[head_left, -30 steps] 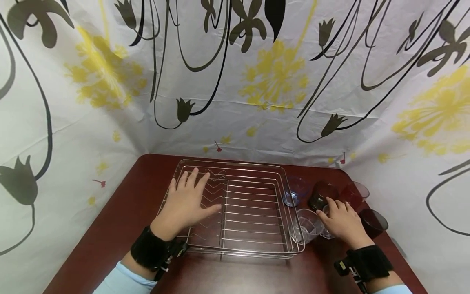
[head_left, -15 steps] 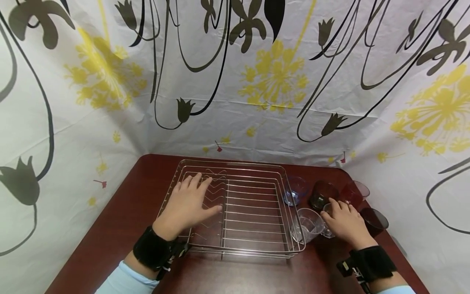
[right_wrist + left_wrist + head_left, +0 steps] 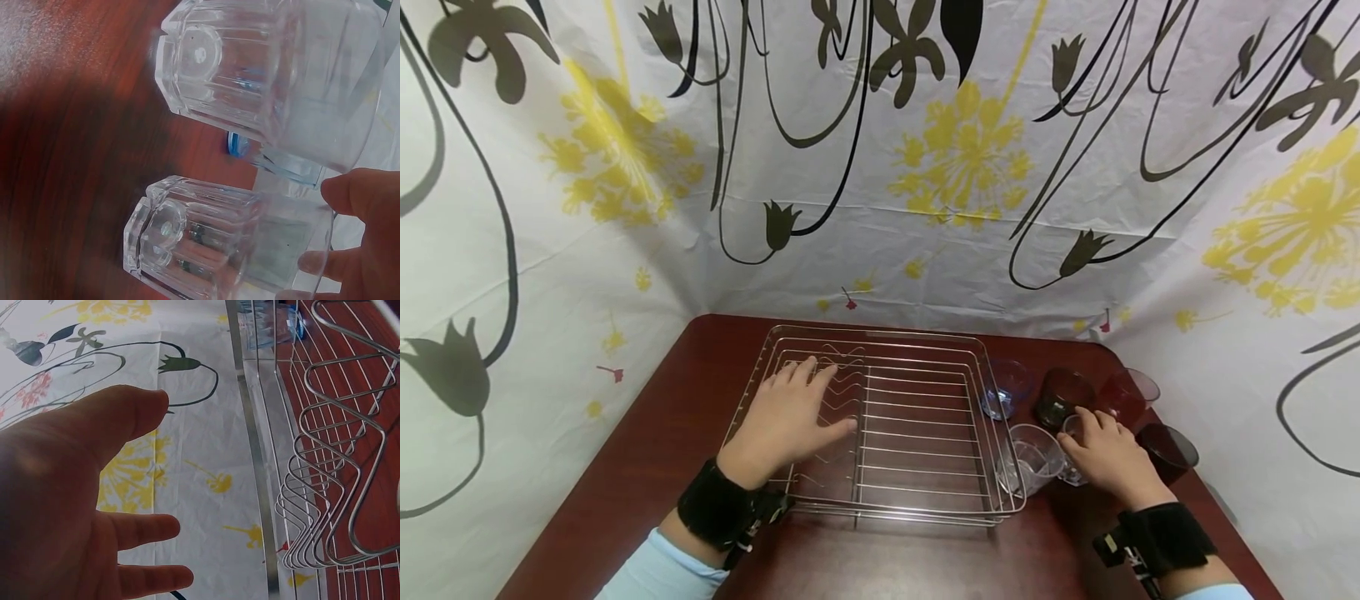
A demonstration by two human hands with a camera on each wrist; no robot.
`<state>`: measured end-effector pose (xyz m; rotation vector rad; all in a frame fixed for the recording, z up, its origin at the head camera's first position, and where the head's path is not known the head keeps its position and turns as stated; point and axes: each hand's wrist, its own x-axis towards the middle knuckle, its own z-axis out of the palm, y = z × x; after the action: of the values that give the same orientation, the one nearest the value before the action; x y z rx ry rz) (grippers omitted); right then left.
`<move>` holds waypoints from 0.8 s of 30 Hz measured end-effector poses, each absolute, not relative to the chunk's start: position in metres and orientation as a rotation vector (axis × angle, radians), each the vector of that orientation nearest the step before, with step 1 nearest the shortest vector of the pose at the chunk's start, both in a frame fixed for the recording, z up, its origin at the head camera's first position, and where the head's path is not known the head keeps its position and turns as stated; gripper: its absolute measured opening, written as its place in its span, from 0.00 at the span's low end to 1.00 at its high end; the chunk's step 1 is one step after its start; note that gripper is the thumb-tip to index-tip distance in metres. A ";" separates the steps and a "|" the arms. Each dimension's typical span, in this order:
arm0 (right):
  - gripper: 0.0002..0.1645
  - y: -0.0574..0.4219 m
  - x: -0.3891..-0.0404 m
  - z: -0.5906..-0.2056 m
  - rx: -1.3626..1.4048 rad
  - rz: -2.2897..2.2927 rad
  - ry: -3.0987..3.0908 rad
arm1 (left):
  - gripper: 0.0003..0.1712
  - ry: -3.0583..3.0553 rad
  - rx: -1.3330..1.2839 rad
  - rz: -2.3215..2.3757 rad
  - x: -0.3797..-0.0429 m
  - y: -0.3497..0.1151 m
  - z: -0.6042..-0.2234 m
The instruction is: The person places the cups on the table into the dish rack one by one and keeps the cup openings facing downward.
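Note:
My right hand (image 3: 1108, 454) holds a clear, faceted drinking glass (image 3: 206, 231) near its rim, with the thumb on one side and fingers on the other. That glass stands on the table, partly hidden by the hand in the head view. A second, larger clear glass (image 3: 1033, 462) stands just left of it, against the rack's right side. Over the left part of a metal wire dish rack (image 3: 925, 509), my left hand (image 3: 782, 425) is spread and holds nothing. Wavy wire dividers (image 3: 319, 444) appear beside it in the left wrist view.
Behind the clear glasses stand a blue glass (image 3: 997, 404), a dark greenish-brown glass (image 3: 1060, 408) and a red glass (image 3: 1123, 396). A dark purple glass (image 3: 1172, 450) is right of my right hand. Floral curtains (image 3: 880, 167) enclose the dark red table (image 3: 880, 567).
My right hand has shifted slightly right, its thumb settling by the smaller clear glass's rim. My left hand has lowered a little and stays over the rack.

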<state>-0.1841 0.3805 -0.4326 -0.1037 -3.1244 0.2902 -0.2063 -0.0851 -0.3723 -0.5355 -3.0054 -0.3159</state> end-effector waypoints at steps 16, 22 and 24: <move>0.46 0.385 -0.188 -0.432 -0.050 0.383 -3.147 | 0.48 -2.995 -0.539 -0.298 -0.206 -0.080 -0.372; 0.47 0.387 -0.188 -0.431 -0.036 0.383 -3.151 | 0.46 -2.994 -0.540 -0.264 -0.206 -0.081 -0.372; 0.47 0.387 -0.188 -0.431 -0.032 0.375 -3.153 | 0.45 -2.993 -0.540 -0.256 -0.205 -0.081 -0.371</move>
<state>-0.1880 0.3865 -0.4310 -0.0324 -3.1529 0.3752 -0.2053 -0.0814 -0.3707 -0.5402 -2.9933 -0.2560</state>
